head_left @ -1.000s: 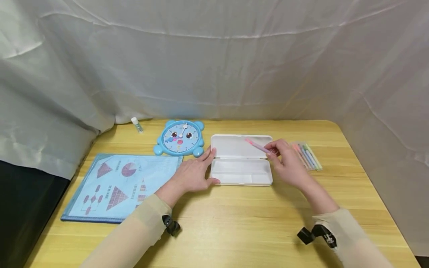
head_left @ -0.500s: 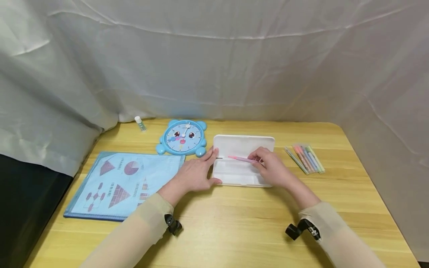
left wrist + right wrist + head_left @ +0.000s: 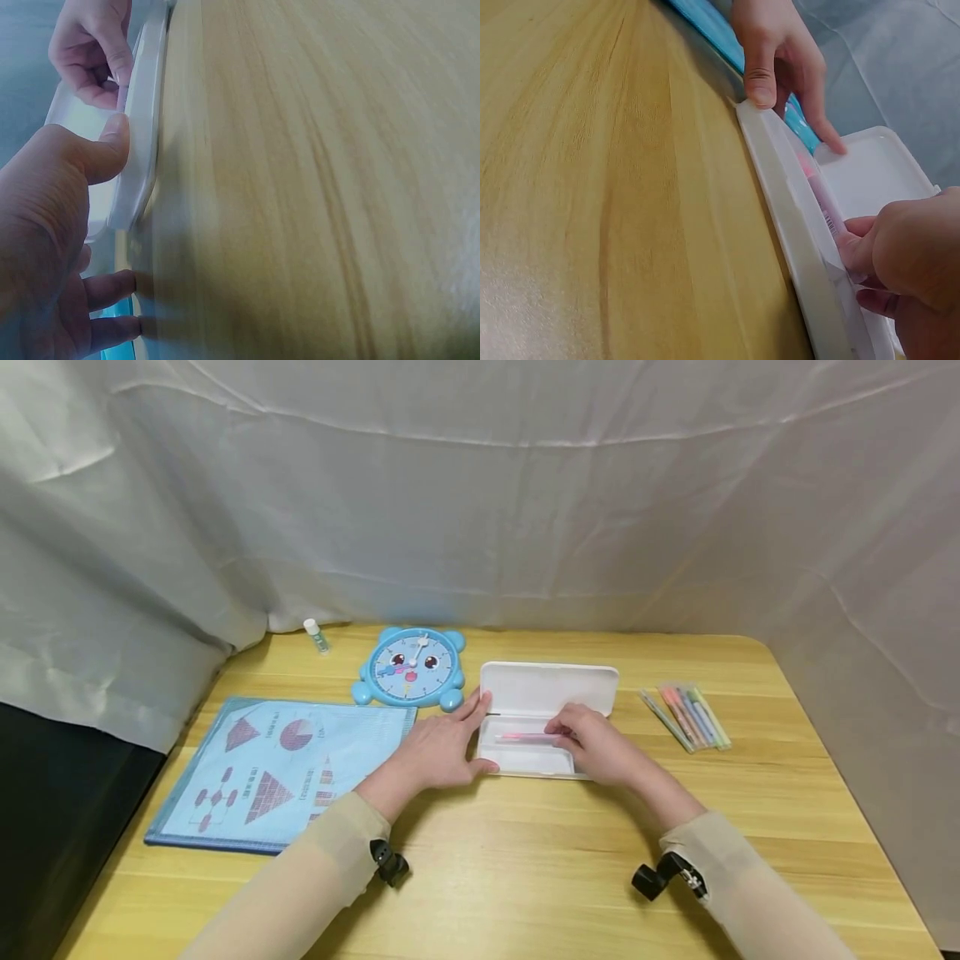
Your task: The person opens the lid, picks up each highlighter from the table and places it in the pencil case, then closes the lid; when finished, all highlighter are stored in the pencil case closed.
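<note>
A white pencil case (image 3: 547, 685) lies with its lid raised. Along its left end, my left hand (image 3: 435, 750) steadies it: the thumb is at the front corner and a fingertip touches the lid, as the right wrist view shows. My right hand (image 3: 602, 746) pinches one end of a pink-tipped, pale purple pen (image 3: 823, 196) between thumb and fingers. Lengthwise, the pen lies low inside the case's long compartment. The right hand covers the right part of the case.
Right of the case lie several coloured pens (image 3: 693, 717), with a greenish pen (image 3: 666, 722) slightly apart. A blue toy clock (image 3: 411, 667), a blue document folder (image 3: 281, 768) and a small white-capped tube (image 3: 317, 636) are on the left. A grey cloth (image 3: 525, 527) hangs behind the table.
My right hand has carried the pink-tipped pen leftward and down from above the case's right side into its compartment. The left hand stays at the case's left end.
</note>
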The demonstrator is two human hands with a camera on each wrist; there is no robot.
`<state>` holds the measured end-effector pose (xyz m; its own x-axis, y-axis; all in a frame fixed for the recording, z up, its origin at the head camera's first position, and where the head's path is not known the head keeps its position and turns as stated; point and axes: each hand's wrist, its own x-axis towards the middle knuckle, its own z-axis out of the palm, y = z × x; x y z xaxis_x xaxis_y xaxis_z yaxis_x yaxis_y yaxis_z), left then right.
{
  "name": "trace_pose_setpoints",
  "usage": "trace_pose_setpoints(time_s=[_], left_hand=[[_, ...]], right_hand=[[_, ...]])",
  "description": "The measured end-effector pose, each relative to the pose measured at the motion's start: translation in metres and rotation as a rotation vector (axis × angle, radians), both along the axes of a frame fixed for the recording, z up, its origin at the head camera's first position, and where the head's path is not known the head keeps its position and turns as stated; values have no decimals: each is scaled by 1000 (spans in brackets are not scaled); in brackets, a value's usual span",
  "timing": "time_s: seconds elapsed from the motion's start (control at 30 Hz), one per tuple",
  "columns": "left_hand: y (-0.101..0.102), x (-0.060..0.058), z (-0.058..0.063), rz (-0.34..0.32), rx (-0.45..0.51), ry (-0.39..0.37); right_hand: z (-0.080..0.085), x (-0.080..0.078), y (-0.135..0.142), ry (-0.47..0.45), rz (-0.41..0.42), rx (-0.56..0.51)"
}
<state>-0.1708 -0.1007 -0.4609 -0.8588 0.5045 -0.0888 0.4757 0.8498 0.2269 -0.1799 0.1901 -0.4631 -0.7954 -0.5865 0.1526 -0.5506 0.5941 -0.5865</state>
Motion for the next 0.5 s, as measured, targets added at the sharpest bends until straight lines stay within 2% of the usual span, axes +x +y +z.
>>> trace_pose_setpoints(time_s=[0.23, 0.5], left_hand=[[1, 1, 0, -3, -5, -5], [1, 0, 0, 1, -2, 5]], right_hand=[[2, -1, 2, -87, 12, 35], [7, -2, 12, -100, 5, -62]])
